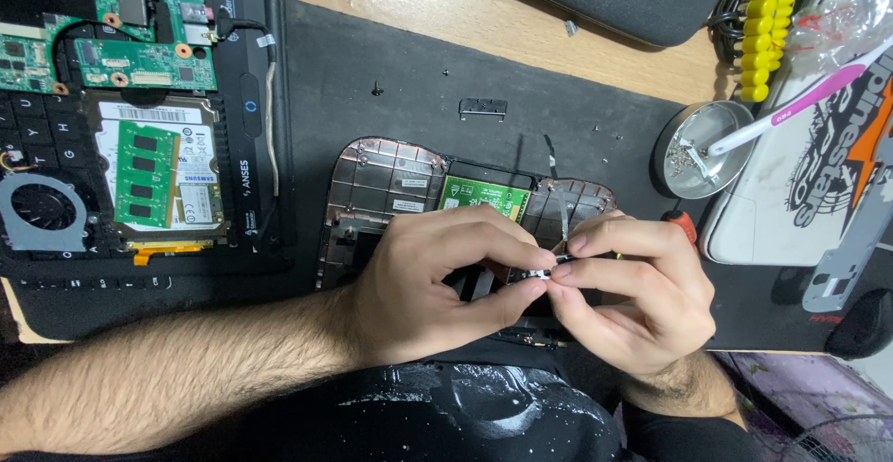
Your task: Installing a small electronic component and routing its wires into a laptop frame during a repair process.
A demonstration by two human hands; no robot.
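Observation:
My left hand [437,276] and my right hand [633,290] meet at their fingertips over a dark laptop cover panel [372,178] lying inner side up on a black mat [372,62]. Between the fingertips sits a small silvery part [551,265], pinched by both hands. A green touchpad board [484,195] shows on the panel just above my left hand. A red-handled screwdriver [686,227] pokes out behind my right hand; whether that hand holds it is hidden.
An opened laptop base [112,146] with green circuit boards, a memory stick and a fan [42,209] lies at left. A small metal dish [704,146] with screws and a pink-and-white toothbrush [800,99] stands at right, beside yellow bits [767,25]. Loose screws and a metal bracket [483,107] lie on the mat.

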